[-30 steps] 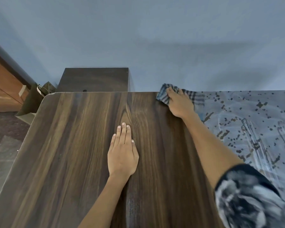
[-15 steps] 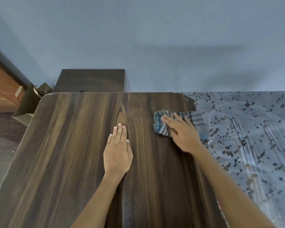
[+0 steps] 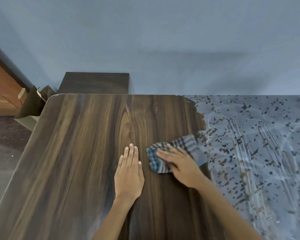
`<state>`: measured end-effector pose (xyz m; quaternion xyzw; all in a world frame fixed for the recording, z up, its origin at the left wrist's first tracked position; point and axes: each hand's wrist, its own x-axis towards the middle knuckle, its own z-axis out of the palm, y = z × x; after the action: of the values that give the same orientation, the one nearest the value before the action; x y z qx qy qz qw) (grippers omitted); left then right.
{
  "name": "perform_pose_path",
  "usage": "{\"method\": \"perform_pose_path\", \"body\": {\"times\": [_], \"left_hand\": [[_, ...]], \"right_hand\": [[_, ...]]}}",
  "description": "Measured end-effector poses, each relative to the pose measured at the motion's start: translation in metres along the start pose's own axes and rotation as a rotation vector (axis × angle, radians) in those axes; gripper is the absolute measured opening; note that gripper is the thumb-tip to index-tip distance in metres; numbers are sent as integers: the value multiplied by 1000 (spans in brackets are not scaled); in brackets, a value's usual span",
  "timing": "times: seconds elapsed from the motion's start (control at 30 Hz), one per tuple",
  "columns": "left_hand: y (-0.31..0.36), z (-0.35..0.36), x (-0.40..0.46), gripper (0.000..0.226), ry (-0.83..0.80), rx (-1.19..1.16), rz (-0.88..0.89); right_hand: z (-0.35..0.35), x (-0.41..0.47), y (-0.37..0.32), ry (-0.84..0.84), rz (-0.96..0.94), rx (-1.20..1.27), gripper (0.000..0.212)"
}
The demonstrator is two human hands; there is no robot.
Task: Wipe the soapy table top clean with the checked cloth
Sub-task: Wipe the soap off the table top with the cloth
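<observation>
My right hand [image 3: 182,166] presses flat on the checked cloth [image 3: 177,154], fingers spread over it rather than curled around it, so the cloth is pinned to the table top [image 3: 73,153] under my palm and not gripped in a fist. The cloth is bunched and folded, blue and grey checks showing at its near-left corner and grey stripes on the part beyond my knuckles. It lies right at the border where bare wood meets the soap film [image 3: 260,153]: the cloth's right edge touches the foam, while its left part rests on dark, wiped wood. The film covers everything to the right of the cloth, pale and streaky, broken by many dark specks where the wood shows through, and it reaches the table's far edge. My left hand [image 3: 129,174] lies just left of the cloth, palm down, fingers straight and close together, holding nothing and not touching the cloth. To the left of the cloth the wood grain looks clear all the way to the table's rounded far-left corner. Beyond that corner stands a dark cabinet [image 3: 95,83] against the blue wall [image 3: 145,32], with a paper bag [image 3: 31,106] on the floor beside it.
</observation>
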<state>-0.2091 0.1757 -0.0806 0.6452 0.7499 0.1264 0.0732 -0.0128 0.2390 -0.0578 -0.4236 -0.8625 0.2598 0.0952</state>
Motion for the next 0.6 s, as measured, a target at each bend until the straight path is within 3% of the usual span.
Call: {"method": "perform_pose_path", "body": {"times": [0.13, 0.23, 0.33, 0.5, 0.6], "left_hand": [[2, -3, -18, 51, -19, 3, 3], [5, -7, -29, 51, -44, 11, -1], [8, -7, -39, 52, -53, 13, 1], [6, -8, -66, 59, -55, -11, 75], [4, -9, -84, 58, -62, -25, 92]], "right_hand": [[-31, 28, 33, 110, 279, -11, 50], [-25, 61, 16, 104, 390, -75, 48], [1, 51, -23, 96, 272, -29, 50], [33, -48, -61, -6, -25, 14, 52], [12, -71, -29, 12, 64, 23, 53]]}}
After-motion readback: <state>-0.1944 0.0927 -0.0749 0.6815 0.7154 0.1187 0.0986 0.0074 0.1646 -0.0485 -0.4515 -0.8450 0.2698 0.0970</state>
